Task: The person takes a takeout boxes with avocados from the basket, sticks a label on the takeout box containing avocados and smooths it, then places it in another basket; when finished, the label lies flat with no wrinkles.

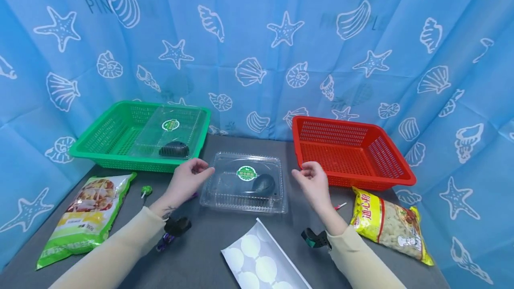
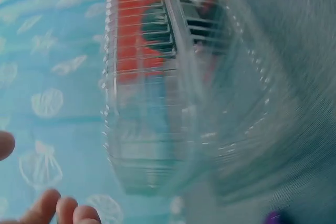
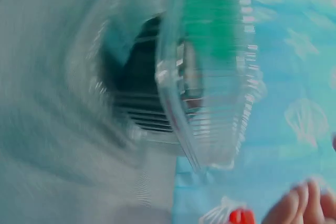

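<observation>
A clear plastic clamshell box [image 1: 233, 195] with a round green label [image 1: 246, 173] sits closed on the grey table. Through its lid shows a dark rounded object [image 1: 263, 184], whose kind I cannot tell. My left hand [image 1: 188, 182] hovers at the box's left side, thumb and fingers loosely bent and apart, holding nothing. On the other side my right hand [image 1: 315, 186] hangs in a similar pose, a small gap from the box. Both wrist views are blurred; the left fingers [image 2: 42, 211] and right fingers [image 3: 304, 205] appear away from the box walls.
At the back left, a green basket [image 1: 100, 157] holds a similar clear box [image 1: 186, 121]. A red basket [image 1: 353, 177] stands back right. Bagged food lies at left [image 1: 86, 217] and right [image 1: 395, 224]. A white tray with round marks [image 1: 261, 258] lies in front; a green lollipop [image 1: 146, 189] is left.
</observation>
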### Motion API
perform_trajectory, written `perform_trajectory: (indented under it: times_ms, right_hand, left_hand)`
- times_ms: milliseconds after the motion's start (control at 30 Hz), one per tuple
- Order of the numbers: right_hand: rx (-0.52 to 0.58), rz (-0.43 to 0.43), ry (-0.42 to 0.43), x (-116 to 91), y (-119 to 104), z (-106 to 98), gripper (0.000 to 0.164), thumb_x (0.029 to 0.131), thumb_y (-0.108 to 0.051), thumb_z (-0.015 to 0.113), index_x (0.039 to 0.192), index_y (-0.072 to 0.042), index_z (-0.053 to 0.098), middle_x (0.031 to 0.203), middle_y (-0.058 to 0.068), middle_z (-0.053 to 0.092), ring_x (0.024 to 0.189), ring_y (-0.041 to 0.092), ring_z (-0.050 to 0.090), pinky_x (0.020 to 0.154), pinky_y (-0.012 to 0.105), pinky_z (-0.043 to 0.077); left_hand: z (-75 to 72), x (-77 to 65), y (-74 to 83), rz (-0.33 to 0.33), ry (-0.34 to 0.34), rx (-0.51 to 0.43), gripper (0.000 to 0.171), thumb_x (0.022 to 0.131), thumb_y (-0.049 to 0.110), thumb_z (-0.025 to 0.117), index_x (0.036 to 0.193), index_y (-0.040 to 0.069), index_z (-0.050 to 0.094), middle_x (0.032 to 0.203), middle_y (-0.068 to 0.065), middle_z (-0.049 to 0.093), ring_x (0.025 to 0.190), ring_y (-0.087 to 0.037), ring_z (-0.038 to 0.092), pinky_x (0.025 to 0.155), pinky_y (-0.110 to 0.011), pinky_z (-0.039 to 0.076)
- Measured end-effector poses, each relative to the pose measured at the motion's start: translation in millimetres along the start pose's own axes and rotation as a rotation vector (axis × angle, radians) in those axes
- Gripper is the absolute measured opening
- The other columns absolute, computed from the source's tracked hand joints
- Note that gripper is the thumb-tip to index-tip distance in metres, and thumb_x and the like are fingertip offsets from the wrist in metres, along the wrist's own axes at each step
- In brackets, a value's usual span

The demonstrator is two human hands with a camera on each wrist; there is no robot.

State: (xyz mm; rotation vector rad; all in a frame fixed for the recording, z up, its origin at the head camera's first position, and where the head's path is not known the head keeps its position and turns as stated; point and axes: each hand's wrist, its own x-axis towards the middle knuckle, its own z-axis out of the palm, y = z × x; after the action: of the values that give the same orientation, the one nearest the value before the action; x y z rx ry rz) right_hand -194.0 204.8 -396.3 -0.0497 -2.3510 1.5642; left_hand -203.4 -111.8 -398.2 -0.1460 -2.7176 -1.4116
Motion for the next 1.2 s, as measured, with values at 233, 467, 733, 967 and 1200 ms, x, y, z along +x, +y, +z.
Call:
perform_trajectory:
  times_ms: [233,467,733,967,1200]
  right_hand:
    - [0.561,0.425,0.336,-13,19,-18,0.031,0.081,-0.024,0.061,0.092,-0.016,0.033,0.079,0.003,0.047,0.053,0.011,0.05,0.05,0.022,0.048]
    - [0.425,0.551,-0.059,-26,27,8,0.057,0.076,-0.037,0.063,0.113,-0.006,0.032,0.105,0.016,0.042,0.073,0.021,0.054,0.062,0.033,0.051]
    - [0.31,0.55,-0.292,-24,22,30,0.057,0.075,-0.021,0.064,0.115,0.003,0.032,0.099,0.014,0.041,0.063,0.018,0.049,0.061,0.04,0.053]
    - [0.26,0.5,-0.229,-4,22,37,0.036,0.078,-0.011,0.059,0.11,-0.002,0.046,0.091,0.011,0.05,0.071,0.022,0.051,0.06,0.039,0.053]
    - [0.106,0.454,-0.262,14,23,38,0.023,0.079,-0.014,0.058,0.101,-0.009,0.058,0.088,0.008,0.055,0.069,0.018,0.049,0.056,0.033,0.052]
  left_hand:
    - [4.6,-6.4,-28.9,-0.348,-0.1,-0.277,0.06,0.079,0.049,0.054,0.12,0.007,0.04,0.112,-0.014,0.046,0.096,-0.031,0.05,0.072,-0.038,0.05]
    - [22.4,0.4,-39.2,-0.436,-0.201,-0.378,0.081,0.071,0.059,0.057,0.125,0.003,0.037,0.122,-0.016,0.041,0.101,-0.03,0.046,0.07,-0.037,0.052]
    - [36.2,-14.9,-36.6,-0.404,-0.164,-0.41,0.054,0.078,0.04,0.06,0.111,0.0,0.045,0.099,-0.014,0.047,0.075,-0.019,0.051,0.06,-0.031,0.053]
    - [50.7,-57.7,-21.5,-0.454,-0.175,-0.497,0.057,0.074,0.039,0.064,0.104,0.001,0.034,0.1,-0.017,0.044,0.075,-0.021,0.054,0.06,-0.033,0.053]
    - [53.5,-91.6,-8.2,-0.536,-0.314,-0.604,0.076,0.074,0.048,0.061,0.115,-0.003,0.022,0.105,-0.023,0.04,0.073,-0.024,0.054,0.062,-0.037,0.053]
